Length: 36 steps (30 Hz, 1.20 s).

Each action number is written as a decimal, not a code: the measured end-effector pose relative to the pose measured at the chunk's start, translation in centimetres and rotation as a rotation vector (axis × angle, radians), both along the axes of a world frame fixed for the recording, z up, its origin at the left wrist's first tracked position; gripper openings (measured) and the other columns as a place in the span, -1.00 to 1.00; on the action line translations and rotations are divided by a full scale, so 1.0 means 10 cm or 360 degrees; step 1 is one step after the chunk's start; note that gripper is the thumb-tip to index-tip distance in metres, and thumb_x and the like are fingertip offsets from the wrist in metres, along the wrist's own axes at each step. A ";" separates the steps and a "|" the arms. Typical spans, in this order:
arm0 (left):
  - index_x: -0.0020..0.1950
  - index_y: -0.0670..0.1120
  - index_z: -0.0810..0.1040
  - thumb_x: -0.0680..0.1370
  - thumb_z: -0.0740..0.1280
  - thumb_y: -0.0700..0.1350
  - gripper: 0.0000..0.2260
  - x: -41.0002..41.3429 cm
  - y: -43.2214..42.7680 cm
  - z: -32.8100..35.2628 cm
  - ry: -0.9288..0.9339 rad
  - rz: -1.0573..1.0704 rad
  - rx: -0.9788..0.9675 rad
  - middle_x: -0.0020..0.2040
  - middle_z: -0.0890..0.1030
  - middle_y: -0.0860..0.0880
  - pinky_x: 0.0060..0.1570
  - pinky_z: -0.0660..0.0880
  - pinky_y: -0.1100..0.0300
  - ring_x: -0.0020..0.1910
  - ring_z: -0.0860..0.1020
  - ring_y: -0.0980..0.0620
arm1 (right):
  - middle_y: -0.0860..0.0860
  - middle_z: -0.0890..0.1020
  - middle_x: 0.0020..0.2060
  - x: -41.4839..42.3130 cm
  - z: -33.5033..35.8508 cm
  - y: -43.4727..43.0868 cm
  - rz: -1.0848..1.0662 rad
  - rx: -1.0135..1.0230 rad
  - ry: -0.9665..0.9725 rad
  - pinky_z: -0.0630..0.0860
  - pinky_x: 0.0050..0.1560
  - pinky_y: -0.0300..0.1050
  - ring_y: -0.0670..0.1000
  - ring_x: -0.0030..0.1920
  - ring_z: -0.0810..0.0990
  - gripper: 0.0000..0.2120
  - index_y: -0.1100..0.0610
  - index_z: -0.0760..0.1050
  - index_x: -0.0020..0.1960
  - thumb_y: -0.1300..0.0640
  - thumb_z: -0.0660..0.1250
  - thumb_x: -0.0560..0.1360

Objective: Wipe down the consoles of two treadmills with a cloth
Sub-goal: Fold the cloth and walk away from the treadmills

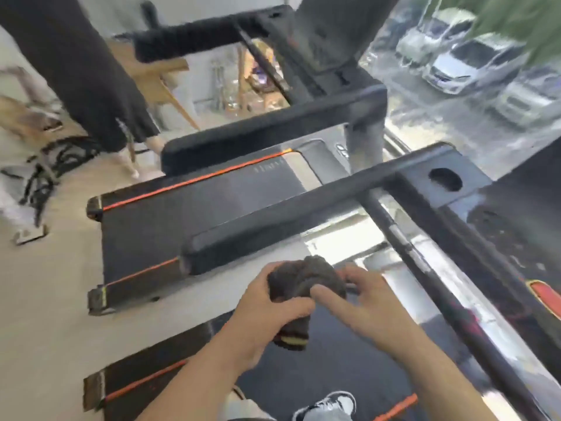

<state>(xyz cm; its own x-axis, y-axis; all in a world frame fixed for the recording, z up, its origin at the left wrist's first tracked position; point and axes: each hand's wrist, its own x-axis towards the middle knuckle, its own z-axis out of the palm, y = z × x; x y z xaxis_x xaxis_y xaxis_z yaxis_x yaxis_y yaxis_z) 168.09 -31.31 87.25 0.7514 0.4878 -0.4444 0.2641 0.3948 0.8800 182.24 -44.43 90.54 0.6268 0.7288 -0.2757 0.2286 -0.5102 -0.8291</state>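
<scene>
I have open air between my hands and the near treadmill's handrail [273, 229]. Its console [425, 180] sits up right, with the second treadmill [182, 214] beyond. My left hand [270, 311] curls its fingers round the bunched dark cloth [303, 278], and my right hand [367, 302] pinches its edge.
</scene>
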 end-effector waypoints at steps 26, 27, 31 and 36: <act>0.11 0.14 0.64 0.59 0.33 -0.28 -0.70 -4.58 0.90 -0.30 0.1060 0.2021 0.0415 0.00 0.68 0.28 -0.01 0.50 0.42 0.03 0.61 0.31 | 0.04 0.60 -0.22 -4.03 -0.68 3.86 0.2266 -0.0434 -0.0194 0.40 -0.21 -0.04 0.02 -0.22 0.53 -0.64 0.12 0.47 -0.07 -0.18 0.39 0.58; 0.14 0.14 0.62 0.60 0.32 -0.27 -0.70 -4.65 0.88 -0.30 0.1067 0.2060 0.0378 0.01 0.67 0.28 0.03 0.52 0.38 0.05 0.61 0.30 | 0.05 0.60 -0.20 -4.15 -0.68 3.91 0.2303 -0.0432 -0.0222 0.40 -0.20 -0.05 0.02 -0.20 0.54 -0.64 0.14 0.48 -0.05 -0.17 0.39 0.59; 0.10 0.17 0.60 0.51 0.50 -0.12 -0.75 -4.83 0.88 -0.33 0.0954 0.2344 0.0146 -0.03 0.68 0.27 -0.09 0.52 0.45 -0.02 0.62 0.31 | 0.05 0.55 -0.27 -4.71 -0.74 4.07 0.2383 -0.0453 -0.0146 0.39 -0.21 -0.02 0.03 -0.24 0.51 -0.59 0.18 0.45 -0.10 -0.18 0.39 0.58; 0.06 0.10 0.65 0.45 0.59 0.00 -0.77 -5.50 0.90 -0.46 0.0907 0.2460 -0.0068 -0.05 0.72 0.16 0.06 0.65 0.13 -0.03 0.68 0.20 | 0.01 0.43 -0.32 -5.59 -0.80 4.27 0.2491 -0.0586 0.0108 0.33 -0.25 -0.06 0.00 -0.31 0.40 -0.60 0.09 0.37 -0.19 -0.15 0.43 0.57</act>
<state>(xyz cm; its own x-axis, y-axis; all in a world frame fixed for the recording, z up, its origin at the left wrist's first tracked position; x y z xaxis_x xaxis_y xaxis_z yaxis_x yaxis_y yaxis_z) 113.12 -22.34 82.64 -0.6597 0.5541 -0.5078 -0.1128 0.5950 0.7958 126.34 -1.77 82.55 -0.6537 0.5011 -0.5670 0.6612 0.0137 -0.7501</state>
